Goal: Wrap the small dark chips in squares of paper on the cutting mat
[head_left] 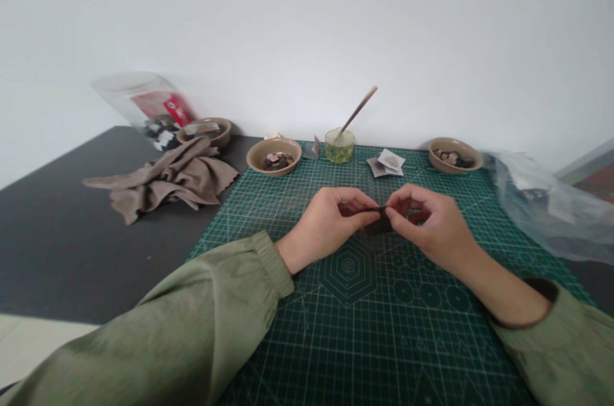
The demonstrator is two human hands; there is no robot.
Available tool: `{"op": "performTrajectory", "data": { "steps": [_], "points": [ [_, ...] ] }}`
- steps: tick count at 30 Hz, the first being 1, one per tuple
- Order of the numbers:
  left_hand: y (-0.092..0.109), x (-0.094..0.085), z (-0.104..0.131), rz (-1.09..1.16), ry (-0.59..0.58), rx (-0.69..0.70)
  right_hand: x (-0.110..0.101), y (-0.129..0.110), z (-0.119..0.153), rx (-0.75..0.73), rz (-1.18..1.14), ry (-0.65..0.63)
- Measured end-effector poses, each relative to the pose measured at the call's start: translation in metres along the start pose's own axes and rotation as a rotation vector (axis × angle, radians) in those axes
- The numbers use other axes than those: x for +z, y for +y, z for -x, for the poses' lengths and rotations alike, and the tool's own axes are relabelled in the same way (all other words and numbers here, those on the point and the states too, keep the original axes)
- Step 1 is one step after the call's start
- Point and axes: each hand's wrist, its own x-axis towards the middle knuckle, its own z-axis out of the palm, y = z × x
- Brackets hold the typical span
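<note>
Between my two hands is a small dark flat piece (378,225), whose exact kind I cannot make out. My left hand (336,217) pinches its upper left edge between thumb and fingers. At its upper right corner my right hand (426,217) is closed in a pinch, the fingertips close to those of the left. Both hands are just above the green cutting mat (345,329). Beyond them lie several small square pieces (387,163) in a loose pile. A yellowish glass cup (339,147) with a wooden-handled stick (359,110) leaning in it stands farther back.
Bowls with small pieces stand at the back: a middle bowl (256,163), a right bowl (455,166) and a left bowl (225,131). A brown cloth (167,179) lies crumpled on the dark table (96,233). Clear plastic bags lie left (129,89) and right (532,208).
</note>
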Motion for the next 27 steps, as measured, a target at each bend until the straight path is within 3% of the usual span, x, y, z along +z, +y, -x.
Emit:
{"op": "performTrajectory", "data": {
  "steps": [16,27],
  "points": [
    [0.001,0.005,0.001,-0.04,-0.026,0.015,0.004,-0.003,0.001,0.004,-0.023,0.008],
    [0.009,0.006,0.004,-0.129,0.099,0.112,0.006,-0.01,0.004,-0.038,-0.003,-0.025]
  ]
}}
